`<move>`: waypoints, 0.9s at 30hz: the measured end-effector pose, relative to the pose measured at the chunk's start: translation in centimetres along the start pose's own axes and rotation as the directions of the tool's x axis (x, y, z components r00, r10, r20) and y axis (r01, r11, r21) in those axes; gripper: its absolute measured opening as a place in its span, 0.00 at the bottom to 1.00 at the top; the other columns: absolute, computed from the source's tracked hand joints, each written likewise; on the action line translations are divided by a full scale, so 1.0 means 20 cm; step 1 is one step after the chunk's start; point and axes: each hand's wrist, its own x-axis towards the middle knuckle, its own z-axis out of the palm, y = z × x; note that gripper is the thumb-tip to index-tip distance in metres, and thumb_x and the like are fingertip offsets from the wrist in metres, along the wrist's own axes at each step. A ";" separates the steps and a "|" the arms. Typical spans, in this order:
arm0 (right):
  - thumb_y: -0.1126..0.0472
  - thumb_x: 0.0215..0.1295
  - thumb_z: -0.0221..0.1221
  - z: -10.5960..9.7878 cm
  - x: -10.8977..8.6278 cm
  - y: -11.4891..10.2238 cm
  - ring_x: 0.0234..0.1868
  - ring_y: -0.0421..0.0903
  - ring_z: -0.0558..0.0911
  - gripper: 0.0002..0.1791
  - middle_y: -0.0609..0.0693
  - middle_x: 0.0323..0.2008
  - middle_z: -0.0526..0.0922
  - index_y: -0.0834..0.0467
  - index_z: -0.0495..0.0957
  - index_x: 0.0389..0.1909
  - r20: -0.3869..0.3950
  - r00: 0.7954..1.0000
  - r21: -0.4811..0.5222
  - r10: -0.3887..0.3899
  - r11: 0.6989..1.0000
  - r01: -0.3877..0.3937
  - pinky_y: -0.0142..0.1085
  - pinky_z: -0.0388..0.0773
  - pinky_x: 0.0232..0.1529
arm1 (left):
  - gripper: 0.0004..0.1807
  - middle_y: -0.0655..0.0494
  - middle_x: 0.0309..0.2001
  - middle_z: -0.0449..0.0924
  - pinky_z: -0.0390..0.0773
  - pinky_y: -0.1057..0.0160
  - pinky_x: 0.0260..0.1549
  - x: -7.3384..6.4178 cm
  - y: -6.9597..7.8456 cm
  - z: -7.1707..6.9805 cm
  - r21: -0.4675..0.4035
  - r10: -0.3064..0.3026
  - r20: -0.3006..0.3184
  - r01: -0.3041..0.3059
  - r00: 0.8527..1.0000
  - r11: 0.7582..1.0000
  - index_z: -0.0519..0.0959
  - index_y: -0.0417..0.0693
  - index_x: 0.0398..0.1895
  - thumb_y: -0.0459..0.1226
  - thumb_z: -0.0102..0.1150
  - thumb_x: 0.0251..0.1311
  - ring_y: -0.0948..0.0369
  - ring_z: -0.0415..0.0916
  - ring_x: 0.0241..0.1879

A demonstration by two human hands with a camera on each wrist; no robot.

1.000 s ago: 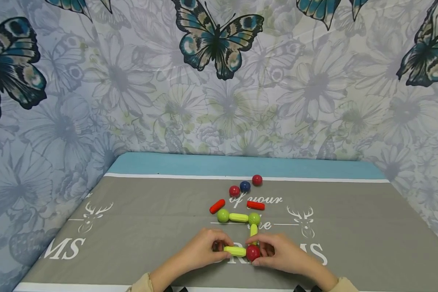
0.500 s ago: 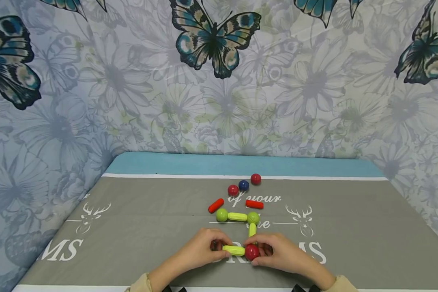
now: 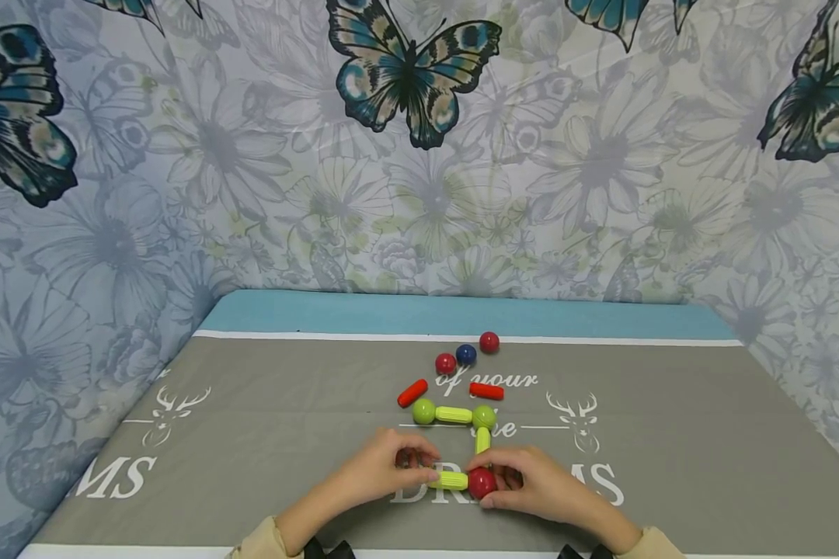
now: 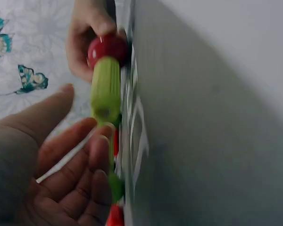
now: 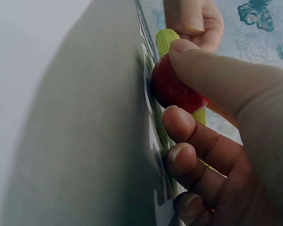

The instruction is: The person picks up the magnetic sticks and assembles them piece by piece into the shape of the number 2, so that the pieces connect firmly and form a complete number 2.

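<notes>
My right hand (image 3: 534, 485) pinches a glossy red ball (image 3: 482, 483) between thumb and fingers, low over the grey mat. Fixed to that ball, a ribbed yellow-green stick (image 3: 451, 480) points left. My left hand (image 3: 384, 470) is beside the stick's free end; in the left wrist view its thumb and fingers are spread apart, and a small hole shows in the end of the stick (image 4: 106, 89). A second yellow-green stick (image 3: 483, 440) runs from the red ball away to a green ball (image 3: 485, 417). From there another stick (image 3: 454, 414) leads left to a second green ball (image 3: 423, 411).
Two loose red sticks, one at the left (image 3: 412, 393) and one at the right (image 3: 486, 390), lie just behind the joined pieces. Farther back sit a red ball (image 3: 445, 363), a blue ball (image 3: 465, 355) and another red ball (image 3: 489, 342). A butterfly-patterned cloth (image 3: 433, 217) hangs behind the table.
My left hand has let go of the yellow-green stick and drawn slightly back to the left, its fingers parting. The right hand keeps its hold on the red ball.
</notes>
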 end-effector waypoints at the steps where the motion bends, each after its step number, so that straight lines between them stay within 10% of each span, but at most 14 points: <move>1: 0.49 0.57 0.65 0.00 0.00 0.00 0.22 0.33 0.70 0.19 0.36 0.24 0.72 0.49 0.78 0.49 -0.002 1.000 -0.004 -0.008 1.000 0.008 0.27 0.69 0.20 | 0.10 0.65 0.29 0.78 0.75 0.68 0.25 0.01 0.00 -0.02 0.005 0.009 -0.016 -0.009 1.000 1.000 0.83 0.43 0.37 0.38 0.66 0.55 0.68 0.72 0.26; 12: 0.49 0.56 0.65 0.01 0.00 0.00 0.22 0.33 0.70 0.20 0.36 0.25 0.72 0.49 0.78 0.49 0.000 1.000 0.005 -0.012 1.000 0.012 0.27 0.70 0.21 | 0.10 0.55 0.31 0.79 0.75 0.64 0.26 0.27 -0.10 -0.29 0.143 0.040 -0.249 -0.004 0.968 0.990 0.81 0.35 0.41 0.31 0.63 0.56 0.61 0.74 0.28; 27: 0.49 0.56 0.65 0.00 0.00 0.01 0.22 0.33 0.70 0.20 0.37 0.25 0.72 0.49 0.78 0.49 0.017 1.000 0.022 0.013 1.000 -0.014 0.27 0.69 0.22 | 0.14 0.51 0.37 0.79 0.77 0.65 0.31 0.62 -0.15 -0.24 0.243 -0.203 -0.175 0.242 0.963 0.939 0.81 0.41 0.43 0.33 0.68 0.52 0.58 0.74 0.33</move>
